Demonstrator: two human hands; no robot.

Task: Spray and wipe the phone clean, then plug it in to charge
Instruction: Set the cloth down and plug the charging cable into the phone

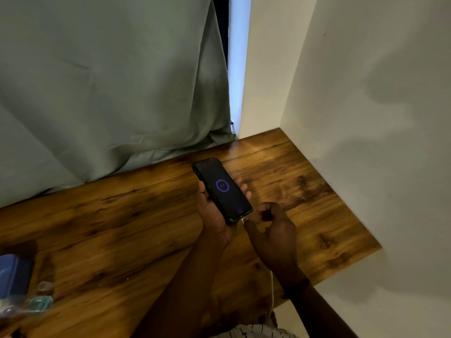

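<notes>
Phone [223,190] sits in the left hand [214,211], held above the wooden table [122,228], screen up with a purple ring lit; thumb on one long edge, fingertips [244,189] wrapped over the other. Right hand [273,228] just beside the phone's near end, loosely open, fingers curled, gripping nothing. Thin white cable [271,289] runs between the forearms; its plug end is hard to make out. Blue object [13,274] far left.

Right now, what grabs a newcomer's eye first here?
The phone, held in the left hand over the middle of the wooden table, its dark screen showing a glowing purple ring. The right hand hangs open just right of the phone's lower end, where a thin white cable runs down past the table's near edge. A grey-green curtain fills the upper left.
</notes>
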